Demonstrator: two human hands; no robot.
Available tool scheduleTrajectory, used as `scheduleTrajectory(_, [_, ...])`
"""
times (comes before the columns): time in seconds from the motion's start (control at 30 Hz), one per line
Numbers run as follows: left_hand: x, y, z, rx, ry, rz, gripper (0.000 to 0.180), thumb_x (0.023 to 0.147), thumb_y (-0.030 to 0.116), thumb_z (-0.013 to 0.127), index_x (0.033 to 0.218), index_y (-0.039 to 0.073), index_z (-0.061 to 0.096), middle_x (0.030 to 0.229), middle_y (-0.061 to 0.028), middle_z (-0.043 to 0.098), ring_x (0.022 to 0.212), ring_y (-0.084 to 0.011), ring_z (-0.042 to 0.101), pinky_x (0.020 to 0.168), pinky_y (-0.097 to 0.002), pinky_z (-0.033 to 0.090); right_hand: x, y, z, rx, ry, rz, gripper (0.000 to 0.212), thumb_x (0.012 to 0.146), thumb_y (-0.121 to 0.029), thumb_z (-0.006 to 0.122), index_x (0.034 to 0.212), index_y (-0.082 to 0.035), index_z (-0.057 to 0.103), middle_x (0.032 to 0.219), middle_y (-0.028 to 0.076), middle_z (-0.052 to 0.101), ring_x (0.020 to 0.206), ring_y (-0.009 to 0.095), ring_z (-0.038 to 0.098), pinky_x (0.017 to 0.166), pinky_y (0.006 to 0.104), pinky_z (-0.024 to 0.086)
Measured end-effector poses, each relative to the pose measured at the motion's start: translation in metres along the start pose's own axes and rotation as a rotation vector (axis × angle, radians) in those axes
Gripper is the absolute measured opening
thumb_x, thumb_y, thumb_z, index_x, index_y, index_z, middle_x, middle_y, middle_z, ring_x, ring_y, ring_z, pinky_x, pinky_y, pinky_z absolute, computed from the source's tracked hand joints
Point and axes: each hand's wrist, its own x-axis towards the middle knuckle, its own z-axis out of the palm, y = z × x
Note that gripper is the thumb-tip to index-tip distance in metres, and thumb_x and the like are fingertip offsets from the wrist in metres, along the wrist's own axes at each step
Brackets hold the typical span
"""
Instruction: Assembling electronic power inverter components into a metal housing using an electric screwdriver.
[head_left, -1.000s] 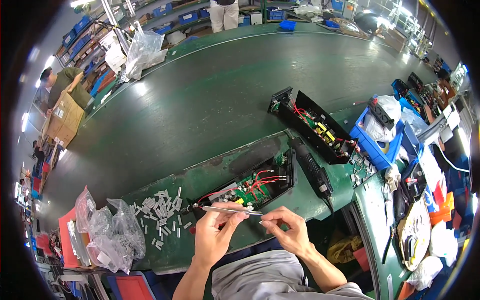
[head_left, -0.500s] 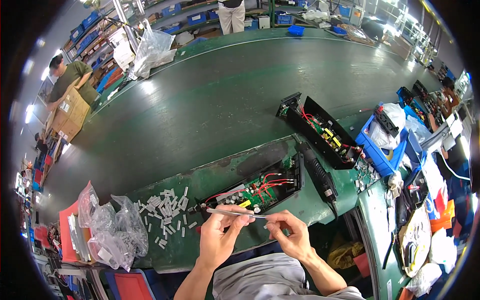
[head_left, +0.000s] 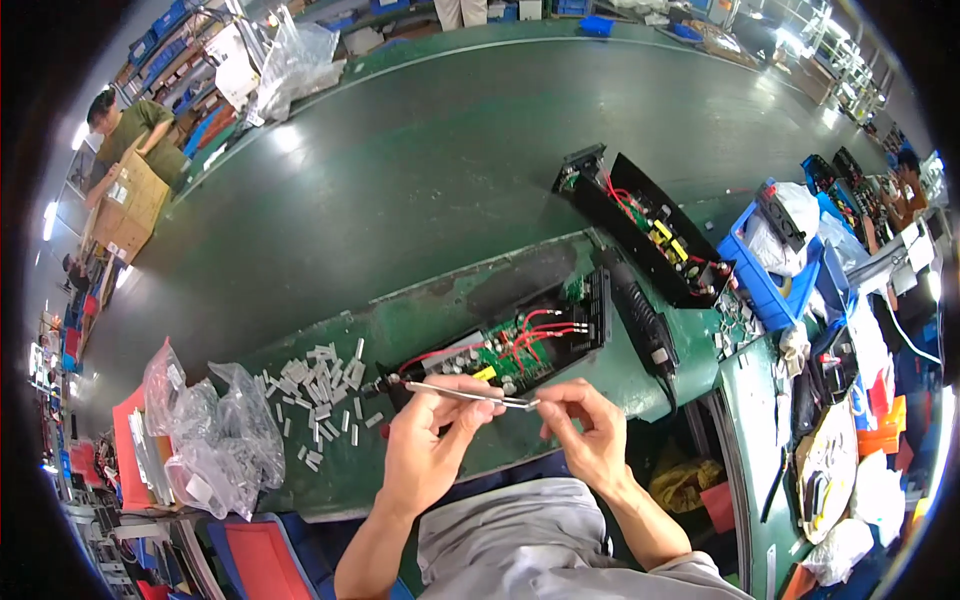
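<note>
Metal tweezers (head_left: pixel 458 393) lie between the thumb and fingers of my left hand (head_left: pixel 428 450), their tips pointing right. My right hand (head_left: pixel 592 432) is closed in a pinch at those tips. A tiny pale piece seems to sit there, too small to name. Just beyond both hands rests an open black housing (head_left: pixel 597 310) with a green circuit board (head_left: pixel 495 352) and red wires (head_left: pixel 530 338) inside. Many small grey rectangular pieces (head_left: pixel 320 385) are scattered on the green bench to the left.
Clear plastic bags (head_left: pixel 222 440) stand at the left edge. A black corded hand tool (head_left: pixel 645 325) lies right of the housing, below a second open black housing (head_left: pixel 665 240). Further right is a blue bin (head_left: pixel 765 270). A person handles a cardboard box (head_left: pixel 132 210) at far left.
The view has tilted, so the bench appears a little higher. The tweezers now slope down to the right, their tips close to my right fingers. Both hands stay in front of the housing.
</note>
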Motion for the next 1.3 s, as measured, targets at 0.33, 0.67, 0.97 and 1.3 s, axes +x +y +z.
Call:
scheduleTrajectory(0.33, [0.005, 0.002, 0.001, 0.038, -0.029, -0.003, 0.025, 0.1, 0.007, 0.066, 0.12, -0.006, 0.057, 0.109, -0.0155, 0.071, 0.098, -0.0207, 0.071, 0.089, -0.0322, 0.058, 0.004, -0.001, -0.003, 0.022, -0.061, -0.008, 0.015, 0.099, -0.001, 0.064, 0.113, 0.003, 0.066, 0.1, 0.009, 0.064, 0.074, 0.012, 0.063, 0.063, 0.0237, 0.05])
scheduleTrajectory(0.67, [0.01, -0.002, 0.001, 0.265, -0.002, 0.01, 0.017, 0.099, 0.002, 0.065, 0.112, -0.006, 0.059, 0.102, -0.0166, 0.072, 0.09, -0.0212, 0.074, 0.08, -0.0302, 0.059, 0.007, 0.016, -0.005, -0.034, -0.031, -0.073, 0.015, 0.096, 0.005, 0.064, 0.111, 0.003, 0.067, 0.104, 0.014, 0.066, 0.075, 0.014, 0.065, 0.065, 0.0255, 0.054])
scheduleTrajectory(0.97, [0.018, -0.022, 0.001, 0.78, -0.018, 0.428, 0.023, 0.086, -0.009, 0.072, 0.104, 0.0, 0.062, 0.094, -0.0154, 0.075, 0.082, -0.0277, 0.074, 0.069, -0.0322, 0.059, 0.016, 0.034, -0.089, -0.948, 0.5, -0.291, 0.023, 0.09, 0.007, 0.067, 0.112, 0.002, 0.065, 0.113, 0.016, 0.066, 0.102, 0.026, 0.062, 0.091, 0.0353, 0.049])
scheduleTrajectory(1.3, [0.035, -0.027, 0.015, 0.941, -0.109, 0.421, 0.029, 0.082, -0.005, 0.077, 0.105, 0.005, 0.063, 0.094, -0.0101, 0.076, 0.078, -0.0252, 0.074, 0.067, -0.0315, 0.056, 0.033, 0.025, -0.099, -1.058, 0.384, 0.122, 0.075, 0.085, -0.008, 0.077, 0.152, -0.006, 0.043, 0.124, 0.022, 0.057, 0.112, 0.036, 0.058, 0.098, 0.0434, 0.047])
